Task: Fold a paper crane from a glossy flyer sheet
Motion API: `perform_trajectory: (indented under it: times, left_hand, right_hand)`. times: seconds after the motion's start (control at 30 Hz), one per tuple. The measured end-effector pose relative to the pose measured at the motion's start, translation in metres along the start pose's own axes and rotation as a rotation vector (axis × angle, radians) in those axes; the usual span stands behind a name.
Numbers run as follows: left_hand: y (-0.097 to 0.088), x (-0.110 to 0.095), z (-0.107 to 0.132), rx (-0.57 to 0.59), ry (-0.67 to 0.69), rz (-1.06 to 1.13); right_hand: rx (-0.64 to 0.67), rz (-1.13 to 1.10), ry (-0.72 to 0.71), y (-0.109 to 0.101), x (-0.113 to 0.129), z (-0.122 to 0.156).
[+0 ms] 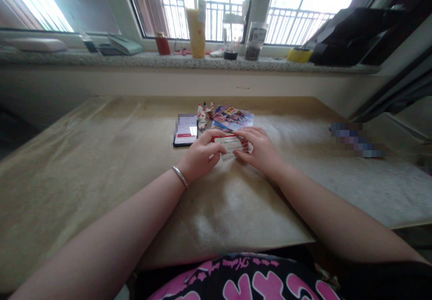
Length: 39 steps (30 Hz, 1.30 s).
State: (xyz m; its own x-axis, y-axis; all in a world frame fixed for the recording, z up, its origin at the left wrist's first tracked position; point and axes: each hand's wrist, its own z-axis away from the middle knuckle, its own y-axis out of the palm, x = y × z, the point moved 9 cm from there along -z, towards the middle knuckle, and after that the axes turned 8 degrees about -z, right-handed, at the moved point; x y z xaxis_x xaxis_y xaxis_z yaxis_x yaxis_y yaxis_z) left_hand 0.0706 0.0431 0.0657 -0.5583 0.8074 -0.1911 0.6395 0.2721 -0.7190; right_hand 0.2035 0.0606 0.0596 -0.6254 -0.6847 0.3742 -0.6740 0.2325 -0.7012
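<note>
A small sheet of printed paper [231, 146], white with red along its top edge, is held low over the table between my two hands. My left hand [204, 154] grips its left side between thumb and fingers; a silver bangle circles that wrist. On the right side, my right hand [258, 149] pinches the sheet, fingers behind and thumb in front. Just beyond lie glossy colour-printed papers [236, 118]. Next to them sit several folded paper pieces [204, 113]. A phone [186, 130] with a lit screen rests left of those, close to my left hand.
The table [111, 165] has a tan, wrinkled cover. Behind it, a granite sill [135, 60] bears a tall yellow-filled cup [196, 32], a red jar [162, 44], a clear container [255, 41] and a black bag [347, 39]. A blurred-out object [356, 140] lies at the right.
</note>
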Motion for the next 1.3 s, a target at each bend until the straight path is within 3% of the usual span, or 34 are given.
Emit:
perform_trajectory:
  times: [0.2,0.6,0.93,1.13,1.3]
  left_hand:
    - [0.003,0.003,0.0,0.038,-0.017,0.06]
    - [0.004,0.009,0.0,0.06,-0.083,0.077]
    - [0.019,0.019,0.001,0.143,-0.082,-0.013]
    - [0.021,0.032,0.004,0.123,-0.158,-0.066]
    - [0.019,0.042,0.006,0.143,-0.257,-0.116]
  right_hand:
    - [0.052,0.008,-0.071,0.004,0.007,0.0]
    - [0.031,0.007,-0.095,0.003,0.007,0.0]
    - [0.033,0.018,-0.089,0.006,-0.004,0.0]
    - [0.142,0.075,-0.185,0.008,-0.002,0.001]
    - [0.158,0.085,-0.173,0.007,-0.007,0.001]
